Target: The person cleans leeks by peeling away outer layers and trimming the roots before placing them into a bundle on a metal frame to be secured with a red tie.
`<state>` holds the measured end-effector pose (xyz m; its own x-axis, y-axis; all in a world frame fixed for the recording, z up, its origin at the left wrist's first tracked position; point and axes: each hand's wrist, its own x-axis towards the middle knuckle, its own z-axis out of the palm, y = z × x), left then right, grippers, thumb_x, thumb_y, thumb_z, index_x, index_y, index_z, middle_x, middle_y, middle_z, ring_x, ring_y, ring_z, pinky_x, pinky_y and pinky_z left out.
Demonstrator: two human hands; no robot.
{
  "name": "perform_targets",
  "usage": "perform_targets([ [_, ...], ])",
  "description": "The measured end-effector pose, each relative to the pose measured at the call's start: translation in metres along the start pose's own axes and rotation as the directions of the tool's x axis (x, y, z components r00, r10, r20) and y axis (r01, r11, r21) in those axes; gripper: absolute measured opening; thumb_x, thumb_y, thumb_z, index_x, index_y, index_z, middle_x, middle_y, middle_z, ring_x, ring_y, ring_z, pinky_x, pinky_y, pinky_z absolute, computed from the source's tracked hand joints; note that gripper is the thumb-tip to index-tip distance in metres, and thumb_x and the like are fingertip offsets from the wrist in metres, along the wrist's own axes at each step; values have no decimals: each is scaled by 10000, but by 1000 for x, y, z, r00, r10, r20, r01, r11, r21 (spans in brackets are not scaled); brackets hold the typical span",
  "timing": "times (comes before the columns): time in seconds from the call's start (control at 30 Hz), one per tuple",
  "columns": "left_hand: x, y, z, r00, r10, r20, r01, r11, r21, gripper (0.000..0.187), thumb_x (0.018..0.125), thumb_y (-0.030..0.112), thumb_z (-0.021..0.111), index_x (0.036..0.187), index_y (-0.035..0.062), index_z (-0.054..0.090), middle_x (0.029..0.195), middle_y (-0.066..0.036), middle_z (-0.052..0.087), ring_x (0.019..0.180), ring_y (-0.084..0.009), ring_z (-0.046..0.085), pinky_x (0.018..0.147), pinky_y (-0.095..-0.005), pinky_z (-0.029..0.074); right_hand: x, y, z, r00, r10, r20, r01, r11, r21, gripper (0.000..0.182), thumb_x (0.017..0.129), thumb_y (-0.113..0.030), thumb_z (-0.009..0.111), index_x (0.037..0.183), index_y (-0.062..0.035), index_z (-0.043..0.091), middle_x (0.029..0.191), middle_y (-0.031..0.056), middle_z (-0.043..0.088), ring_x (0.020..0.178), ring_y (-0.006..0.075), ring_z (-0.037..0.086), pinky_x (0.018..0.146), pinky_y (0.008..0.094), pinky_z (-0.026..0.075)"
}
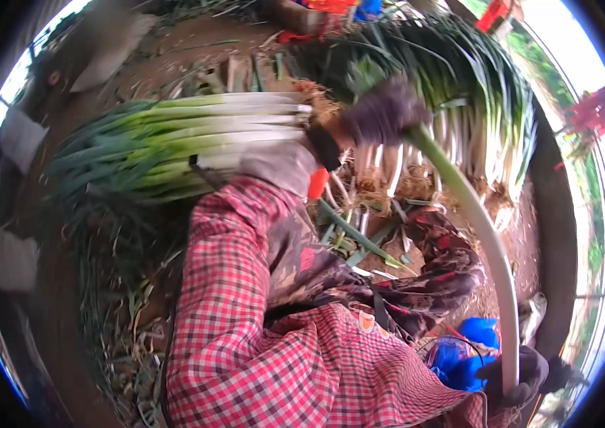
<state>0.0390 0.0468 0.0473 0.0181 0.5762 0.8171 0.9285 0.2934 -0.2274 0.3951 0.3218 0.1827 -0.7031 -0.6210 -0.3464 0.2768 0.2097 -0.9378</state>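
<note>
A single long leek [484, 232] bends between my two gloved hands. My left hand [388, 110], in a dark glove and blurred by motion, is closed around its green end. At the lower right, my right hand [530, 367], also gloved, grips the pale lower end, with some fingers hidden. Beneath my left forearm lies a row of trimmed leeks [195, 132], white ends and roots toward the middle. Behind my left hand, a big heap of leeks [480, 93] rests with its roots facing me.
Loose leaf scraps [359, 239] litter the soil before my legs. Blue plastic [463, 357] lies near my right hand. Dark green leaves [117, 242] pile up at the left. A raised edge [559, 214] runs along the right. At the top, another person's arm [291, 16] is partly visible.
</note>
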Motion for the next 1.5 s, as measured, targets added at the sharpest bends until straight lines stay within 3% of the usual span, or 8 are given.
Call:
perform_targets([
  [0.2, 7, -71, -230, 986, -168, -10, 139, 780, 610, 364, 706, 469, 741, 975, 230, 688, 917, 8, 659, 949, -176, 580, 925, -371, 429, 87, -4, -9, 881, -247, -404, 296, 953, 63, 528, 841, -146, 664, 1271, 105, 491, 912, 161, 673, 747, 202, 655, 655, 277, 515],
  [0.3, 15, -48, -323, 962, -271, -24, 147, 442, 885, 386, 739, 422, 735, 1051, 208, 660, 999, 3, 655, 957, -153, 558, 898, -312, 436, 198, -39, -56, 936, -308, -170, 198, 861, -468, 543, 863, -214, 657, 1305, 50, 483, 973, 157, 665, 820, 194, 651, 719, 318, 528],
  [0.37, -21, -66, -366, 936, -336, 108, -67, 131, 989, 443, 715, 309, 727, 1117, 148, 635, 1052, -53, 653, 1062, -246, 580, 994, -430, 382, 287, -45, -68, 725, -687, -49, 459, 535, -710, 450, 860, -99, 644, 1280, 17, 528, 1125, 138, 625, 963, 172, 604, 828, 302, 482],
  [0.5, -146, -119, -418, 656, -698, 285, -89, 304, 949, 430, 781, 331, 660, 1159, 132, 612, 1090, -103, 645, 1083, -267, 573, 1025, -424, 353, 447, -46, -65, 515, -856, 42, 398, 196, -896, 335, 827, -133, 637, 1157, -183, 623, 955, 96, 633, 800, 312, 632, 682, 395, 514],
  [0.9, -331, -200, -257, -83, -885, 459, 284, 420, 862, 413, 888, 381, 536, 1287, 273, 521, 1349, -116, 509, 1251, -290, 464, 1081, -523, 240, 644, 68, -113, 901, -335, -276, -202, 240, -949, 316, 790, -238, 630, 1103, -223, 670, 920, 79, 686, 854, 280, 658, 766, 432, 500],
  [1.03, -347, -207, -256, -8, -879, 477, 412, 431, 803, 410, 916, 471, 438, 1269, 286, 536, 1339, -130, 518, 1236, -305, 476, 1062, -512, 266, 658, 38, -102, 971, -26, -238, -239, -125, -963, 352, 884, -414, 503, 1126, -209, 657, 963, 83, 689, 950, 276, 650, 837, 476, 463],
  [1.4, -357, -193, -251, 334, -879, 341, 434, 465, 772, 243, 879, 380, 535, 993, 200, 651, 999, -126, 658, 973, -356, 580, 912, -460, 384, 675, 55, -37, 954, -293, -65, 11, 251, -968, 584, 911, -505, 487, 1413, -227, 375, 1450, 141, 355, 1337, 355, 332, 1075, 506, 276],
  [1.5, -352, -202, -250, 183, -907, 380, 470, 420, 776, 232, 866, 375, 553, 973, 191, 647, 984, -122, 660, 976, -358, 576, 910, -468, 379, 677, 57, -39, 954, -291, -73, 3, 251, -968, 588, 908, -525, 470, 1412, -236, 380, 1450, 131, 365, 1344, 341, 327, 1077, 505, 275],
])
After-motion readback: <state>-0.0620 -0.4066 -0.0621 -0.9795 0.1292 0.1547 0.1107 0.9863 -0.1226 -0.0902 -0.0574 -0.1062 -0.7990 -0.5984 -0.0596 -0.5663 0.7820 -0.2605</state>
